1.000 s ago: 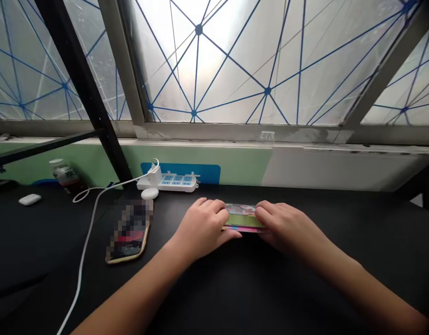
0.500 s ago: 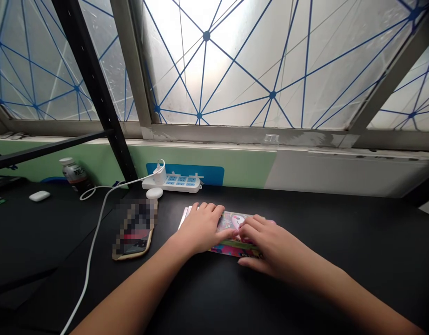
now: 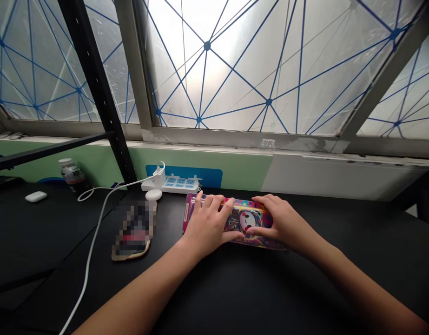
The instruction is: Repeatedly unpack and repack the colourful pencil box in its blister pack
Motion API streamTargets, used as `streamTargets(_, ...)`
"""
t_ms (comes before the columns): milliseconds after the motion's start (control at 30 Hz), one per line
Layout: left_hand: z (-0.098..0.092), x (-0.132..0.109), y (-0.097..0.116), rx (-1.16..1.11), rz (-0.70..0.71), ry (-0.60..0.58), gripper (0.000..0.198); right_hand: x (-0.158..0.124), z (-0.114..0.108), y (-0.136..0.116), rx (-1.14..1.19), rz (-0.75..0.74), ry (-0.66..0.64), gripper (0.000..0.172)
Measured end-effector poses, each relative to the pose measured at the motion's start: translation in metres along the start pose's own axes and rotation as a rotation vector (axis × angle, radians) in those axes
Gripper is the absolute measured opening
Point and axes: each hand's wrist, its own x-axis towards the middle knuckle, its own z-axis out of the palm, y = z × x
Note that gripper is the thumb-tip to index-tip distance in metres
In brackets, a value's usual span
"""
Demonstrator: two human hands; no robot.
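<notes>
A flat, brightly coloured case (image 3: 242, 217) with a cartoon face on its lid lies on the black desk (image 3: 256, 288), just in front of the power strip. My left hand (image 3: 205, 225) rests on its left half, fingers spread over the lid and thumb at the near edge. Over the case's right end lies my right hand (image 3: 282, 223), fingers curled over the far edge and thumb pressing the lid near the face. Both hands grip the case.
A phone (image 3: 134, 230) lies left of the case. Behind it are a white power strip (image 3: 172, 184) with a charger cable (image 3: 92, 242), a small white round object (image 3: 153, 194), a bottle (image 3: 72, 174) and a white earbud case (image 3: 35, 196). A black post (image 3: 95, 88) rises at left.
The case, seen edge-on a second ago, now lies flat with its lid up and sits farther from me. My hands moved apart to its two ends.
</notes>
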Motion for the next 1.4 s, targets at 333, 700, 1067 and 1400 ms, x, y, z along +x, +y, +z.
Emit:
streamTargets(333, -0.023, 0.003, -0.002, 0.058, 0.025, -0.1, 0.045, -0.013, -0.006, -0.034, -0.273, -0.118, 0.063, 0.032)
streamTargets(700, -0.027, 0.003, 0.007, 0.085, 0.088, -0.288, 0.048, -0.018, 0.007, -0.057, -0.291, -0.182, -0.071, 0.029)
streamTargets(1067, -0.015, -0.005, -0.007, -0.11, 0.058, -0.34, 0.079, -0.018, 0.031, -0.051, -0.037, -0.289, -0.223, 0.085)
streamTargets(1400, -0.006, -0.008, -0.02, -0.201, -0.058, -0.523, 0.098, -0.013, 0.016, -0.045, 0.113, -0.199, -0.399, 0.091)
